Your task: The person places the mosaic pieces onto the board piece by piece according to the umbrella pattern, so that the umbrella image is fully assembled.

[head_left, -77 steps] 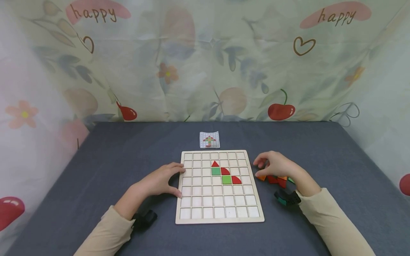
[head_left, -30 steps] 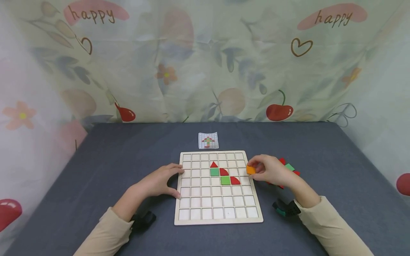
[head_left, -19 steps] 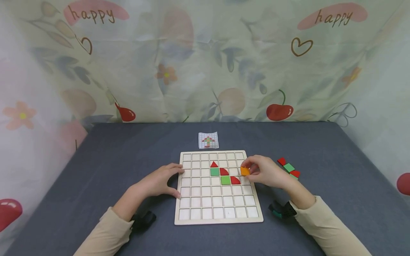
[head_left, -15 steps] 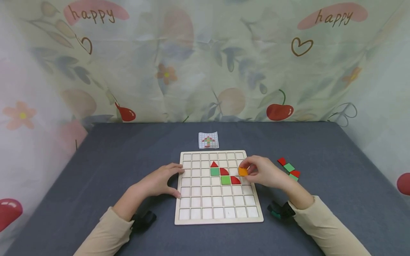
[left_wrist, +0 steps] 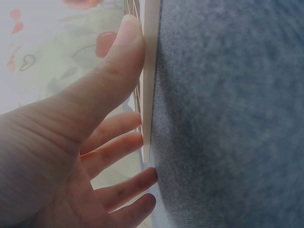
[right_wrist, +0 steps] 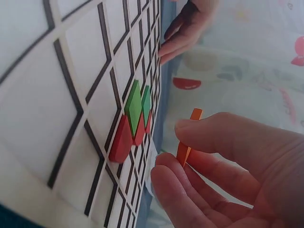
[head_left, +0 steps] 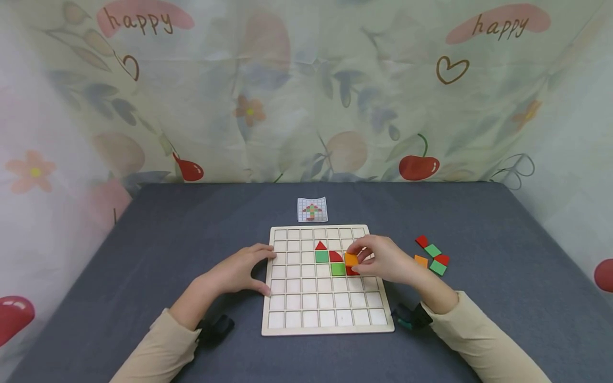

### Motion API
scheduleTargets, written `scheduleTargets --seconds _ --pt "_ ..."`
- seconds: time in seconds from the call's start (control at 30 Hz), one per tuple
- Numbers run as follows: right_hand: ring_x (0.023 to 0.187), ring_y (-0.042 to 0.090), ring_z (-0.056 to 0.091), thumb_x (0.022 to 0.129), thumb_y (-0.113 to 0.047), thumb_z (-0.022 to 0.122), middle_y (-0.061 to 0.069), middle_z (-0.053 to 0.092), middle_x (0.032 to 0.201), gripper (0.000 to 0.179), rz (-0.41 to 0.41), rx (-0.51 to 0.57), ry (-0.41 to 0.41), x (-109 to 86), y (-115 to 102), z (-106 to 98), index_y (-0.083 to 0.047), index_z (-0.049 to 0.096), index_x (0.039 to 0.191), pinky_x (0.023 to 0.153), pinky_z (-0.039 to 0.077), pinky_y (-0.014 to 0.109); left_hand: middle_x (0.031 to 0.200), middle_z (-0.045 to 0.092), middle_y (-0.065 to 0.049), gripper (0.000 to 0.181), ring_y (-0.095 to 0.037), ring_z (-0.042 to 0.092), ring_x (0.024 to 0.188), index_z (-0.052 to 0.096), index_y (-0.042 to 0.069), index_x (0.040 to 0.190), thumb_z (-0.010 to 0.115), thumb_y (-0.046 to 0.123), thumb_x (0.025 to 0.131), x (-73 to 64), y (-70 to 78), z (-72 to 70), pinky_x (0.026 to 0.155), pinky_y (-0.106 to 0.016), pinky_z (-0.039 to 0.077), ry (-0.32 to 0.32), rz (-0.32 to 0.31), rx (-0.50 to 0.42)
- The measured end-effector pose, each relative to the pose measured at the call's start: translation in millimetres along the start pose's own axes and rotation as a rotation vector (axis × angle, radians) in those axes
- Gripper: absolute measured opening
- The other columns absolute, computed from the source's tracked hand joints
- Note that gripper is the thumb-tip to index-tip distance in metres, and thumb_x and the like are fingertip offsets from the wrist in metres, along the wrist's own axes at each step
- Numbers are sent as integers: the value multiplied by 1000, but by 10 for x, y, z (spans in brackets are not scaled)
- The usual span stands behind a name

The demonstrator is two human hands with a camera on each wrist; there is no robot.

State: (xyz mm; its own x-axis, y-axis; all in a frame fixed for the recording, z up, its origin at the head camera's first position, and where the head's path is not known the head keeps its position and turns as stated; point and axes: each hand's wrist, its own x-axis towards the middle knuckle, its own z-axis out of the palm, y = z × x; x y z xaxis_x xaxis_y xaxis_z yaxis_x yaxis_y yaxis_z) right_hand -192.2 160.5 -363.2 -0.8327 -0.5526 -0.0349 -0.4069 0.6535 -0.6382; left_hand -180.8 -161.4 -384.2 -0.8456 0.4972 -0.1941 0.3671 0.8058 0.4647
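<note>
In the head view a wooden grid board [head_left: 306, 324] lies on the table. Set in its cells are a red triangle [head_left: 321, 246], a teal-green square [head_left: 322, 256], a light green square [head_left: 338, 269] and two red quarter-round tiles, one a red quarter-round [head_left: 335, 256]. My right hand [head_left: 383, 258] pinches an orange square tile [right_wrist: 190, 137] between thumb and fingers. That tile is above the board and partly covers the other red quarter-round [right_wrist: 122, 140]. My left hand [head_left: 239, 268] touches the board's left edge with spread thumb and fingers; the left wrist view shows the thumb [left_wrist: 128, 35] against that edge.
Right of the board lie loose tiles: a second orange tile [head_left: 421, 261], a red tile [head_left: 422, 241], a green tile [head_left: 433, 250] and more red and green ones. A small pattern card [head_left: 312, 210] lies behind the board. A printed cloth [head_left: 306, 106] hangs at the back.
My right hand has picked up the orange tile from the pile and carried it left over the board. Moving away, it uncovers the loose tiles. The left hand stays at the edge.
</note>
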Motion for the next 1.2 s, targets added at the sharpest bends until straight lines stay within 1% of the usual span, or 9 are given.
scheduleTargets --seconds 0.13,0.37,0.5,0.6,0.8,0.97,1.07,1.2 --pt "84 15 61 79 -8 72 10 66 101 26 -23 6 -16 29 -35 43 -3 66 104 71 55 22 145 40 -15 79 -34 39 133 50 5 133 80 39 69 -4 2 -1 107 -49 34 5 5 3" --pt "80 12 61 78 -11 74 9 67 100 26 -42 14 -12 80 -121 134 -2 66 102 70 53 19 145 40 -15 79 -34 39 133 50 5 133 80 39 69 -6 2 -3 107 -48 34 5 3 -2" --pt "76 10 59 78 -9 74 9 67 95 25 -75 13 -8 118 -153 184 -1 66 101 68 52 17 144 40 -15 79 -34 39 133 49 5 133 80 39 69 -5 -4 -7 107 -48 34 2 8 -1" --pt "73 9 58 77 -9 74 7 65 89 23 -111 -8 -4 145 -160 222 -2 67 98 66 51 17 144 40 -15 79 -34 39 133 49 5 133 80 39 69 -5 -4 -6 107 -48 34 2 9 0" --pt "69 7 53 78 -12 74 3 61 86 21 -115 -45 -11 184 -193 296 -6 68 97 64 46 17 145 40 -14 79 -33 39 133 49 6 134 80 39 69 -3 1 -1 107 -48 34 -1 -2 -7" --pt "68 7 47 78 -14 74 1 60 84 20 -116 -95 -6 231 -187 337 -8 69 96 64 41 18 144 40 -16 79 -34 39 132 49 5 133 80 40 69 -5 -7 -5 106 -49 35 2 16 5" --pt "70 9 46 77 -14 75 1 60 83 20 -115 -119 -3 256 -187 354 -8 70 95 63 39 18 144 40 -16 79 -35 39 132 49 5 133 80 40 69 -7 -6 -8 106 -49 34 2 15 3" --pt "70 11 47 76 -14 75 3 61 83 20 -96 -124 -12 280 -195 370 -7 70 95 62 39 18 145 40 -15 79 -34 38 133 49 6 133 80 39 69 -5 -5 -8 107 -49 34 0 9 -4"
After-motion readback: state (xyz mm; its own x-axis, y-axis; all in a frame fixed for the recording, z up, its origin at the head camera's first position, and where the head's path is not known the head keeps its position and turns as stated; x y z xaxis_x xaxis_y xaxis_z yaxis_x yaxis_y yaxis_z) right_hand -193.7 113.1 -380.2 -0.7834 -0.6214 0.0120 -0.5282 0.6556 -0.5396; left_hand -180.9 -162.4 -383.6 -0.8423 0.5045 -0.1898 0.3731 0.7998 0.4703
